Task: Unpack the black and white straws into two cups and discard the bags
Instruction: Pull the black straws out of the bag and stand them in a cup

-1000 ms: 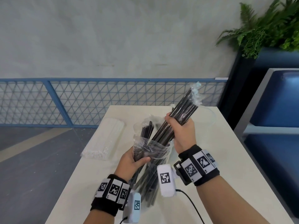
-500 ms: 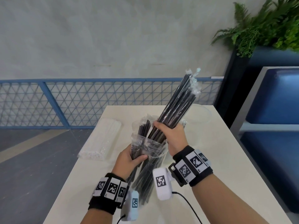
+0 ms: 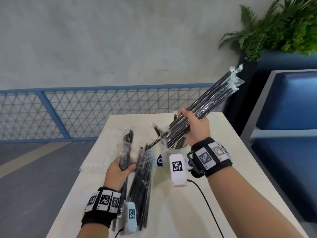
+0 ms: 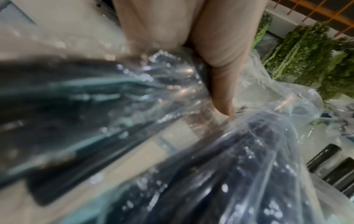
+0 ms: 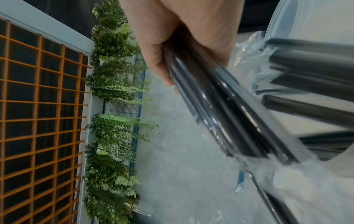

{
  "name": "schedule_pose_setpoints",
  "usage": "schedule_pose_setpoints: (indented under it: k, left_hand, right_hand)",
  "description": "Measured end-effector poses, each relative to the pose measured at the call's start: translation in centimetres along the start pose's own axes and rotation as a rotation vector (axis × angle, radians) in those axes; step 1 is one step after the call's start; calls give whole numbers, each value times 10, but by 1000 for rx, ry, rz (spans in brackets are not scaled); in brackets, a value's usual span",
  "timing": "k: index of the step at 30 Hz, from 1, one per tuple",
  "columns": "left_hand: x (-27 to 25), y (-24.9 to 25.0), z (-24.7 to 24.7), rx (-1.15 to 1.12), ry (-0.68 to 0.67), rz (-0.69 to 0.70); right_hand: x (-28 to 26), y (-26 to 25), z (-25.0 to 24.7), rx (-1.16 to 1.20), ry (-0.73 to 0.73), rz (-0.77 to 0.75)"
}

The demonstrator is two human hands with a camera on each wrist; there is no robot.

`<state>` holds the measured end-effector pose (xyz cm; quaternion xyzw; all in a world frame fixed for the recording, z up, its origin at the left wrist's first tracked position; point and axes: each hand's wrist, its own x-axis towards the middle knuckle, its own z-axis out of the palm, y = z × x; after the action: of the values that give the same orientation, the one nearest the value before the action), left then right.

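Observation:
My right hand grips a bundle of wrapped black straws, tilted up to the right, its lower ends over a clear cup that holds other black straws. In the right wrist view the bundle of black straws runs down from the fingers. My left hand holds the clear plastic bag with black straws still inside, its lower end near the table. The thumb presses the bag's crinkled film. A pack of white straws lies on the table at the left, partly hidden.
The white table has its left edge beside the grey floor. A blue mesh fence runs behind it. A blue bench and a planter with ferns stand on the right. A cable trails from my right wrist.
My right hand has pulled the bundle of black straws out of the bag and moved it up and to the right, over the cup. The left hand has stayed low with the bag.

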<state>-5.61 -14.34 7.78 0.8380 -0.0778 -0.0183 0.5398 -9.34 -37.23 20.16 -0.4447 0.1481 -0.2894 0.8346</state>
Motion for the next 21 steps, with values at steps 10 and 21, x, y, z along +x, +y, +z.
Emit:
schedule_pose_setpoints:
  k: [10, 21]
  left_hand:
    - [3, 2, -5, -23, 125, -24]
    - [5, 22, 22, -139, 94, 76]
  right_hand:
    - [13, -21, -10, -169, 110, -253]
    - [10, 17, -5, -603, -46, -321]
